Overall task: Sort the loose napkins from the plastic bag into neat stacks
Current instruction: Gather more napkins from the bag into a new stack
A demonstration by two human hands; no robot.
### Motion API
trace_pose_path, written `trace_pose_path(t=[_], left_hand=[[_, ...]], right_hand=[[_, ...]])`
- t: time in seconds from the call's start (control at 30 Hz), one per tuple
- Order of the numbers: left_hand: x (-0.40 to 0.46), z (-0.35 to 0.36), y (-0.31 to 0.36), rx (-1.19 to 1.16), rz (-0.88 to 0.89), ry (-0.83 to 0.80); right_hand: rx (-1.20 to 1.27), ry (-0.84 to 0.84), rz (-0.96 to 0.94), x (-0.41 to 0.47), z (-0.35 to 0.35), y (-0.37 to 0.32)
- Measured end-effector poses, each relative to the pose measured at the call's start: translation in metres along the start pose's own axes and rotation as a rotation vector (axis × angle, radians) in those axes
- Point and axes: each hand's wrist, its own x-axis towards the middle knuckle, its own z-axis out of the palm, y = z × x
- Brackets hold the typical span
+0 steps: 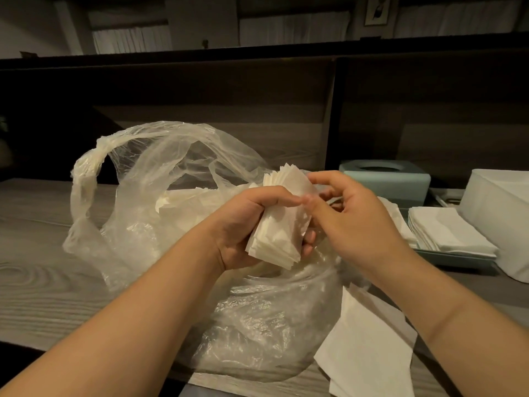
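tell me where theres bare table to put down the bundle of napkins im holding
Bare table lies left of the plastic bag, reaching to the near edge. The right is crowded: a tray with a napkin stack, a tissue box, a white block, and loose sheets by the right forearm. The left hand grips the napkin bundle; the right hand touches it.

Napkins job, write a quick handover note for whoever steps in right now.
Left hand grips a bundle of napkins above the plastic bag.
Right hand fingers the bundle's top edge, squaring it.
Done: one neat stack sits in the tray at right.
Left: more napkins remain in the bag; loose napkins lie on the table near the right forearm.
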Motion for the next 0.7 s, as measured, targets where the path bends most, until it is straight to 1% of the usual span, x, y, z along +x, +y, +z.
trace_pose_path(t=[0.07,0.13,0.23,0.3,0.33,0.37,0.4,0.43,0.5,0.57,0.63,0.7], left_hand=[[0.000,0.000,-0.001,0.063,-0.011,-0.020],[0.000,0.000,-0.002,0.056,-0.032,-0.008],[-0.001,-0.001,0.000,-0.097,-0.056,-0.009],[0.000,-0.002,0.001,-0.176,-0.039,0.029],[0.001,-0.002,0.002,-0.193,-0.021,0.056],[0.001,-0.002,0.002,-0.199,-0.004,0.085],[0.001,-0.001,0.003,-0.195,0.009,0.109],[0.001,0.000,0.003,-0.186,0.019,0.126],[0.001,0.000,0.004,-0.186,0.030,0.151],[0.002,-0.001,0.003,-0.196,0.035,0.174],[0.002,-0.001,0.003,-0.203,0.040,0.192],[0.002,-0.002,0.003,-0.211,0.044,0.196]], right_hand=[[-0.057,-0.008,-0.069,0.000,0.002,0.003],[-0.105,-0.008,-0.085,0.000,0.002,0.003],[-0.039,0.024,-0.015,0.001,-0.002,-0.002],[-0.061,0.066,0.015,0.003,-0.009,-0.007],[-0.084,0.060,0.028,0.004,-0.014,-0.009],[-0.105,0.018,0.049,0.005,-0.020,-0.012],[-0.141,-0.062,0.086,0.005,-0.026,-0.015],[-0.212,-0.175,0.135,0.004,-0.032,-0.020],[-0.432,-0.431,0.216,0.000,-0.043,-0.027],[-0.622,-0.623,0.241,-0.002,-0.051,-0.030],[-0.735,-0.730,0.241,-0.002,-0.058,-0.032],[-0.813,-0.781,0.228,-0.002,-0.063,-0.033]])
